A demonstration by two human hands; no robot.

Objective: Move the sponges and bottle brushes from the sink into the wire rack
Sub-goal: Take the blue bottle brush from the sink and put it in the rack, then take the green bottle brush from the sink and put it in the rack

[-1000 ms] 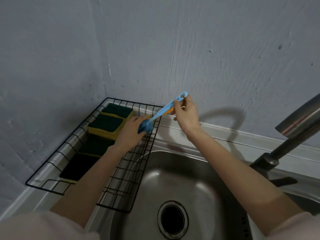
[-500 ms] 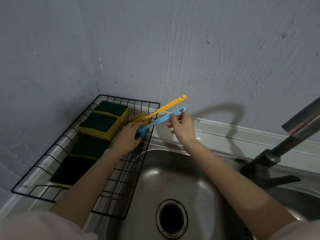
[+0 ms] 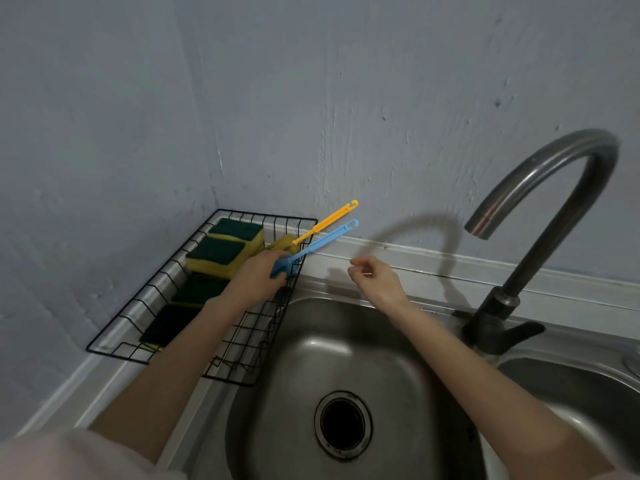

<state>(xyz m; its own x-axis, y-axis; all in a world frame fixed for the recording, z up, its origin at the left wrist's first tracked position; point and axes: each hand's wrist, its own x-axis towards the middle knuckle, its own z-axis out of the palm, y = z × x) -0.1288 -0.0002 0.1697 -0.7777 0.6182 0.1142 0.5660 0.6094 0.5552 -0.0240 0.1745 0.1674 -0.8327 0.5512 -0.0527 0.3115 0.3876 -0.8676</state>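
Observation:
The black wire rack (image 3: 145,306) sits left of the sink (image 3: 398,341). Several yellow sponges with green tops (image 3: 216,252) lie in a row inside it. A yellow bottle brush (image 3: 325,221) rests with its head in the rack's far right corner and its handle sticking out over the rim. My left hand (image 3: 258,277) grips the head of the blue bottle brush (image 3: 325,240) at the rack's right rim, just below the yellow one. My right hand (image 3: 375,277) hovers over the sink's back edge, fingers loosely apart, holding nothing. The sink basin holds no sponge or brush.
A dark curved faucet (image 3: 540,188) rises at the right, its base and lever on the sink's back ledge. A round drain (image 3: 343,424) lies in the basin. A second basin (image 3: 571,393) shows at the far right. Grey walls close in behind and to the left.
My right hand has let go of the blue brush's handle and drawn back to the right. The blue brush has settled lower beside the yellow one, with my left hand still on its head.

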